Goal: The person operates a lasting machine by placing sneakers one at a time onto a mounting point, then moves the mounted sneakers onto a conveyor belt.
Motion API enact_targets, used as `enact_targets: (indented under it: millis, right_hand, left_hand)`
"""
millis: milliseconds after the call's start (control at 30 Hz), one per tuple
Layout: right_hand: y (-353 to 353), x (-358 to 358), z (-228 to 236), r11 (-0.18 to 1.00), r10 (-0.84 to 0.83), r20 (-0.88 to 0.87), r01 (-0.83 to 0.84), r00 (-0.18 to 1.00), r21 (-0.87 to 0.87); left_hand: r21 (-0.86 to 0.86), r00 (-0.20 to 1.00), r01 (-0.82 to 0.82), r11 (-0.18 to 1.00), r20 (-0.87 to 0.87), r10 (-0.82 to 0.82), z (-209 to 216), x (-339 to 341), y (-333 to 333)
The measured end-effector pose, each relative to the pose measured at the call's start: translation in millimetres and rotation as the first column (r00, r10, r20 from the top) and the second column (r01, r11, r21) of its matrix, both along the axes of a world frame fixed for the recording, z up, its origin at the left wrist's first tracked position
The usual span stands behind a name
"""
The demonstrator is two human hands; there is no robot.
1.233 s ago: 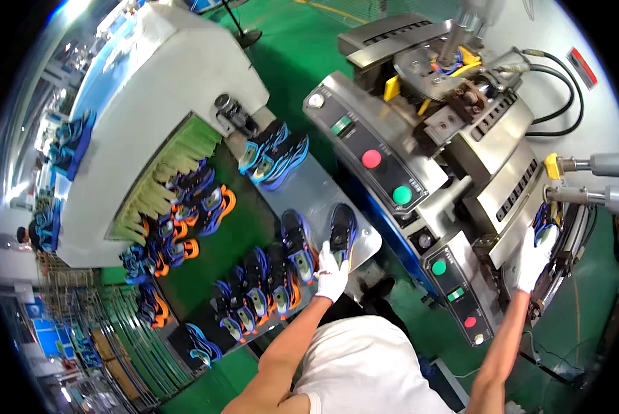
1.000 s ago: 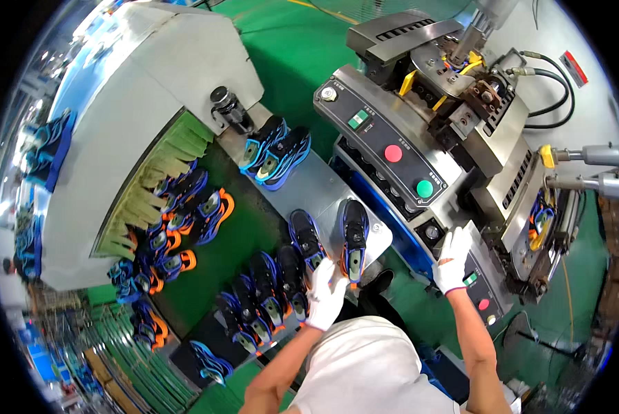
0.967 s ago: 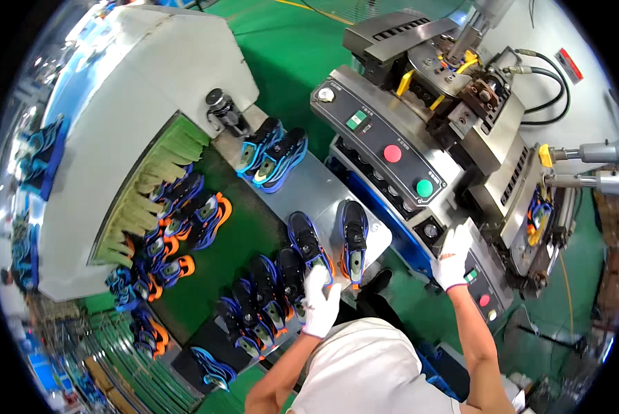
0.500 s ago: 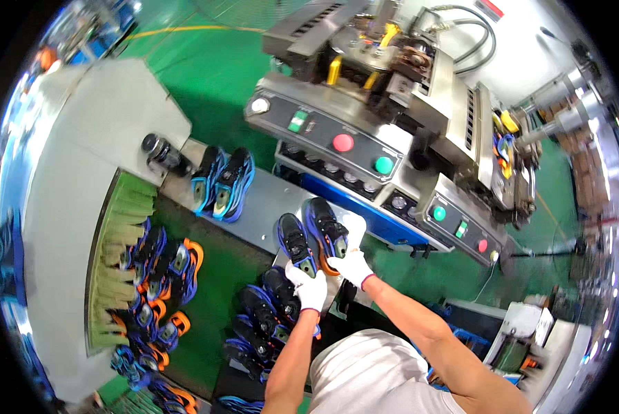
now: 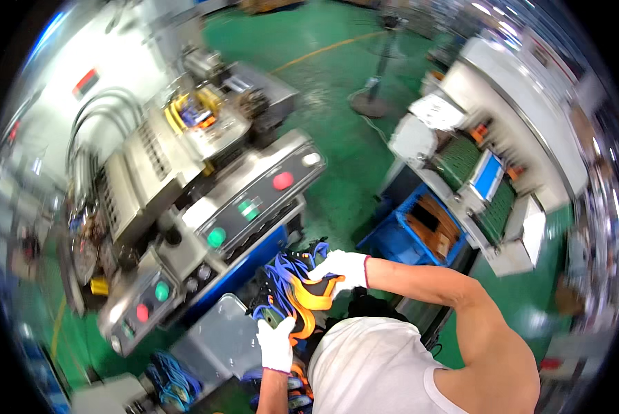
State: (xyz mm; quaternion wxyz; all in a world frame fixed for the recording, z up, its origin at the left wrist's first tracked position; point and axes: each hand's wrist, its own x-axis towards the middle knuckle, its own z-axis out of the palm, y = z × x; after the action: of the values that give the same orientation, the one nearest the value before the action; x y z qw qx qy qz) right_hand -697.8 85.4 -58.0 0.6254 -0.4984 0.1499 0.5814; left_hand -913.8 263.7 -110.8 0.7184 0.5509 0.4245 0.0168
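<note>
At grey table [image 5: 221, 332], hands [image 5: 277, 345] [image 5: 345, 269] pinching motion-blurred shoes [image 5: 292, 284], seemingly two, overlapping; grip partly hidden.

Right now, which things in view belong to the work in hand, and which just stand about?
In hand:
orange-soled shoes, held by left hand and right hand

Apparently just standing about, untouched:
blue bin
round-based floor stand
</note>
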Motion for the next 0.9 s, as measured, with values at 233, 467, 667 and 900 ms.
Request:
enact_targets:
  millis: [233,467,667,900]
  right_hand:
    - [-214,-32,84,0.717,-0.697,0.062,0.694,0.714,0.063]
    - [-362,-31,103,0.24,-0.847,0.521,0.949,0.102,0.205]
    - [-446,33,59,-0.084,-0.024,0.88,0.876,0.475,-0.475]
    - [-514,95,51,-0.053,-0.337,0.931,0.985,0.139,-0.166]
  left_hand:
    - [-0.201,0.895,0.446,0.872,0.081,-0.439,137,121,-115]
    - [0.123,0.507,0.828,0.547,0.253,-0.824,181,285,-247]
    - [0.812,0.271,0.543,0.215,0.073,-0.96,82,436,-395]
    - [0.802,0.297,0.552,0.228,0.066,-0.953,91,498,-469]
